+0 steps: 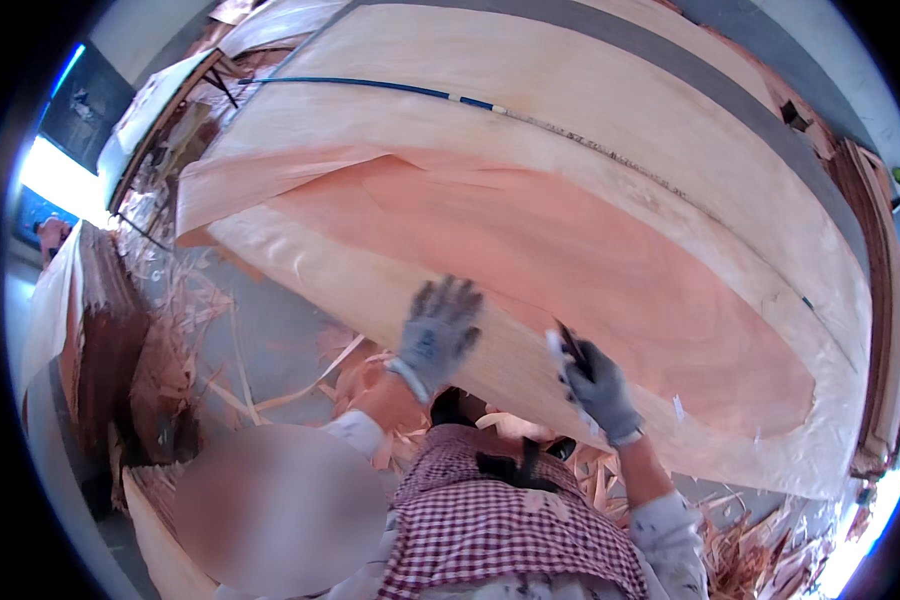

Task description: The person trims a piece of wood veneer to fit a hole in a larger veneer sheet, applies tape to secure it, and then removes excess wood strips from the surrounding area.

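My left hand, in a grey glove, is open with its fingers spread over the pale near border of a large wood sheet. Whether the palm presses on it I cannot tell. Closed around a slim dark tool, perhaps a knife, is my gloved right hand. A white strip shows beside those fingers; whether they hold it is unclear. Ahead of both hands a thin reddish veneer sheet lies on the paler wood, its far left part folded over.
A long thin blue-and-white rod lies across the far part of the table. Stacked veneer sheets stand at the left and the right. Veneer scraps litter the floor. A small white tag lies right of my right hand.
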`<state>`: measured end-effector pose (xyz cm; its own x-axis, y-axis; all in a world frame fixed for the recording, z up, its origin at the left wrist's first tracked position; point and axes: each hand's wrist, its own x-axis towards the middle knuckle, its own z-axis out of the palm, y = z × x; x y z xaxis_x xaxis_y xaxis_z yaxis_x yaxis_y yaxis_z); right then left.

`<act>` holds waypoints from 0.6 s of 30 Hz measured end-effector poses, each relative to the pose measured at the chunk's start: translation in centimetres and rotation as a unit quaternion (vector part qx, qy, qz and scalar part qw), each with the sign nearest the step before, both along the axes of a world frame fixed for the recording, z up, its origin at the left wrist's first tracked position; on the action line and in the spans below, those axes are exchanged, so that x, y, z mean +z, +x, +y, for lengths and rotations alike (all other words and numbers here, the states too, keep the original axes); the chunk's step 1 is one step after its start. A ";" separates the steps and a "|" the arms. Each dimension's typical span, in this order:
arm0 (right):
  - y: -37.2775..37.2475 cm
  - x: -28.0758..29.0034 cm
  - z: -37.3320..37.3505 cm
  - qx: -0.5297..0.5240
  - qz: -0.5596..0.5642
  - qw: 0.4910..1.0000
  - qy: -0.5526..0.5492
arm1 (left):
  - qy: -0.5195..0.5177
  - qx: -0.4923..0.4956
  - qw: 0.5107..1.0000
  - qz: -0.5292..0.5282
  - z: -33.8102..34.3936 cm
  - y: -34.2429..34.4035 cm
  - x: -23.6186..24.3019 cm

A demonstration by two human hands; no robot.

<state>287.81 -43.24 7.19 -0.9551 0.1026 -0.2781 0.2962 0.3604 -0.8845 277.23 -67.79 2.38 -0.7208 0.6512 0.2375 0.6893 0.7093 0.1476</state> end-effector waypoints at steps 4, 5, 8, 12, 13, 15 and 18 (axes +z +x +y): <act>-7.7 -2.3 -4.7 -0.075 -0.007 0.981 -0.178 | 0.028 -0.025 0.998 -0.047 -2.6 -4.5 0.5; -8.7 -3.5 -5.3 -0.101 -0.013 0.983 -0.156 | 0.035 -0.047 0.997 -0.057 -2.2 -4.9 0.2; -10.0 -5.3 -6.8 -0.113 -0.051 0.990 -0.059 | 0.045 -0.141 0.986 -0.078 -1.0 -5.5 -1.7; -9.5 -4.0 -7.7 -0.110 -0.101 0.988 0.036 | -0.017 -0.194 0.977 -0.089 -0.2 -5.8 -1.9; -8.6 -4.8 -6.8 -0.072 -0.063 0.989 0.114 | -0.026 -0.200 0.974 -0.102 -0.1 -6.0 -1.4; -7.6 -5.6 -6.9 -0.050 -0.060 0.991 0.111 | -0.042 -0.205 0.969 -0.131 -0.1 -6.3 -0.7; -7.0 -4.1 -7.7 -0.098 -0.137 0.982 -0.083 | -0.040 -0.210 0.970 -0.115 -0.2 -6.6 -0.5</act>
